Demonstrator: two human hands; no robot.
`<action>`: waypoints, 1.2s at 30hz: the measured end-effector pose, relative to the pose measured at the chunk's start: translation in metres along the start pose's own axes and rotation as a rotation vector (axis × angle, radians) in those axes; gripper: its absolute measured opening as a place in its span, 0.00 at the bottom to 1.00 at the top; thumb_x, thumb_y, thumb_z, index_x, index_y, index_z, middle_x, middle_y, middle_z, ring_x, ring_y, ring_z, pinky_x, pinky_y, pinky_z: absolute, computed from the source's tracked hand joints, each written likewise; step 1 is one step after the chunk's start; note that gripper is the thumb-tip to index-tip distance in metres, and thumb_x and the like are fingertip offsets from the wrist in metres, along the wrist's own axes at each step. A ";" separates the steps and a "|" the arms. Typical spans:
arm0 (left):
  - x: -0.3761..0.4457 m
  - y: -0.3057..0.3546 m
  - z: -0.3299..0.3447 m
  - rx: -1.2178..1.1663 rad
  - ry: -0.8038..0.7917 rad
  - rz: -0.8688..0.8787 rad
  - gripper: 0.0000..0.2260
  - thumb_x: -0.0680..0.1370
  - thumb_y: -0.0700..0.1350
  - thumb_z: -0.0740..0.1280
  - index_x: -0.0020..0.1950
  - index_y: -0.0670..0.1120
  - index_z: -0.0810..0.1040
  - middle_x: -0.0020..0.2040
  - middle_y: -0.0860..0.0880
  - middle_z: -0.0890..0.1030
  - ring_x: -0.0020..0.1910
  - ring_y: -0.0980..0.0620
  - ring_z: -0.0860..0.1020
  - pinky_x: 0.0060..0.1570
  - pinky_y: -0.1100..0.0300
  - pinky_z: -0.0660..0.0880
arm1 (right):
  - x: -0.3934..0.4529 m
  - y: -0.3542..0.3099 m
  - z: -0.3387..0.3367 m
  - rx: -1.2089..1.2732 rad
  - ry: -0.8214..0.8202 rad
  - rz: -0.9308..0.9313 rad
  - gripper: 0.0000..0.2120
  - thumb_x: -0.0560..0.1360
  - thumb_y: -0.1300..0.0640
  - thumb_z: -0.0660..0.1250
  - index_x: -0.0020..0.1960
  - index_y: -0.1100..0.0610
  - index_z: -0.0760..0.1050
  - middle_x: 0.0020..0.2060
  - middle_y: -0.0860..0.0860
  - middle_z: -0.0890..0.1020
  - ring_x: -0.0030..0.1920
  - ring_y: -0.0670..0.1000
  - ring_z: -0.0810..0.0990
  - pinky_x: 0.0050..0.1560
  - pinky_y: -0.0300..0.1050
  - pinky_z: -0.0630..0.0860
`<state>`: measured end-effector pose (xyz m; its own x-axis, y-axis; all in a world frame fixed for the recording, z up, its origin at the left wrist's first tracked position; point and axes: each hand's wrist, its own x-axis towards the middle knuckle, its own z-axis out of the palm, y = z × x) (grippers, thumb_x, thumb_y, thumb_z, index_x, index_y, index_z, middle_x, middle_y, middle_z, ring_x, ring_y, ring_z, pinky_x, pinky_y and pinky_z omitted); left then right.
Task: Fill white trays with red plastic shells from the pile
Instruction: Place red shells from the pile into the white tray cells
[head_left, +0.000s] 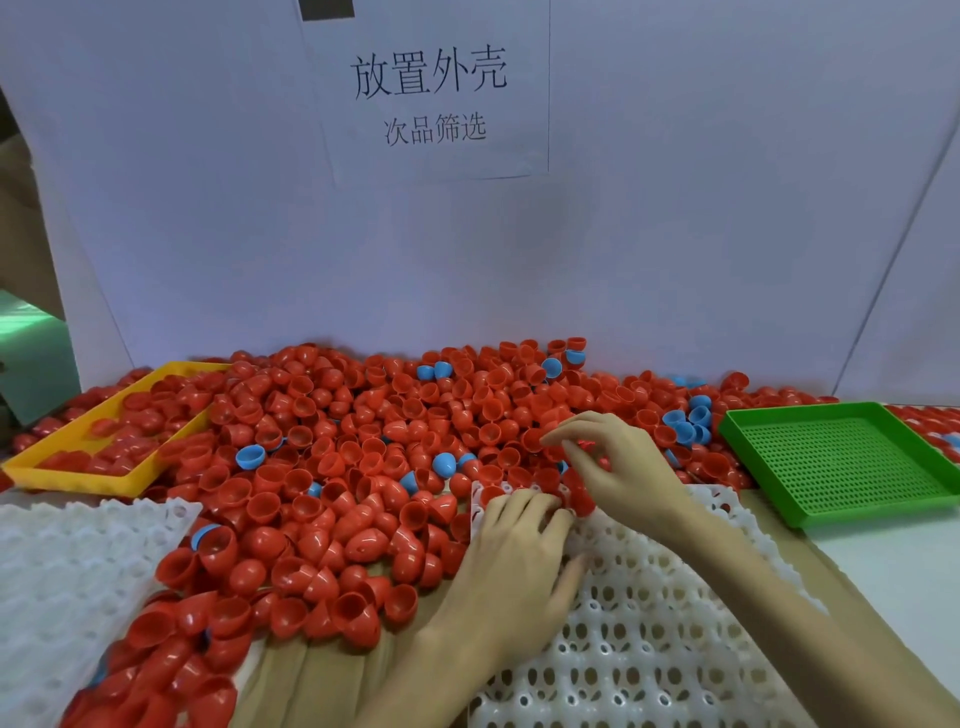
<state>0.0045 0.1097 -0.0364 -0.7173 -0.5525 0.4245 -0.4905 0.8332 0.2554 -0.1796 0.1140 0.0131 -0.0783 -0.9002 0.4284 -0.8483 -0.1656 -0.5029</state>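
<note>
While the left hand lies palm down on the far-left corner of the white tray, its fingers reach over the tray's top edge and curl loosely among the red shells there; whether they actually grip one cannot be told. Just beyond it, the right hand hovers above the tray's far edge with fingers bent, thumb and forefinger pinching a small red shell at the fingertips. Both forearms come in from the lower right, the right one crossing over the tray.

That tray, a moulded white grid of round sockets, sits on the table in front of the person, and most of its visible sockets hold nothing; a few red shells sit along its far row near the hands. Directly behind and to the left spreads the pile of red shells, a broad heap of hollow half-spheres with some blue shells scattered through it.

A second white tray lies at the left, partly covered by shells at its near corner. Farther left, a yellow tray holds more red shells. At the right, a green perforated tray rests beside the pile. Behind everything stands a white backboard bearing a paper sign with printed characters.
</note>
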 end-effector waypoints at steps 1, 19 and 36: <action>0.001 0.000 -0.001 -0.013 0.044 0.002 0.19 0.85 0.56 0.54 0.67 0.50 0.78 0.67 0.54 0.75 0.69 0.56 0.69 0.74 0.57 0.63 | -0.005 -0.002 -0.004 0.021 0.008 -0.009 0.13 0.83 0.62 0.64 0.57 0.50 0.86 0.55 0.38 0.83 0.59 0.41 0.79 0.58 0.43 0.78; 0.010 -0.001 -0.018 -0.678 0.280 -0.263 0.12 0.82 0.42 0.72 0.64 0.52 0.81 0.55 0.57 0.84 0.56 0.58 0.83 0.58 0.64 0.79 | -0.069 -0.021 -0.045 0.489 -0.100 -0.100 0.13 0.84 0.60 0.64 0.62 0.47 0.83 0.58 0.48 0.85 0.60 0.53 0.83 0.53 0.46 0.81; 0.013 0.011 -0.022 -1.503 -0.075 -0.476 0.25 0.87 0.58 0.56 0.56 0.39 0.84 0.40 0.47 0.77 0.39 0.52 0.75 0.40 0.59 0.74 | -0.075 -0.024 -0.031 0.220 0.039 -0.150 0.11 0.81 0.58 0.68 0.59 0.46 0.84 0.58 0.41 0.82 0.59 0.47 0.83 0.50 0.37 0.79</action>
<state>0.0006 0.1122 -0.0092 -0.6913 -0.7221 0.0264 0.2177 -0.1732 0.9605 -0.1695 0.1980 0.0162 0.0157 -0.8433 0.5372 -0.7180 -0.3834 -0.5809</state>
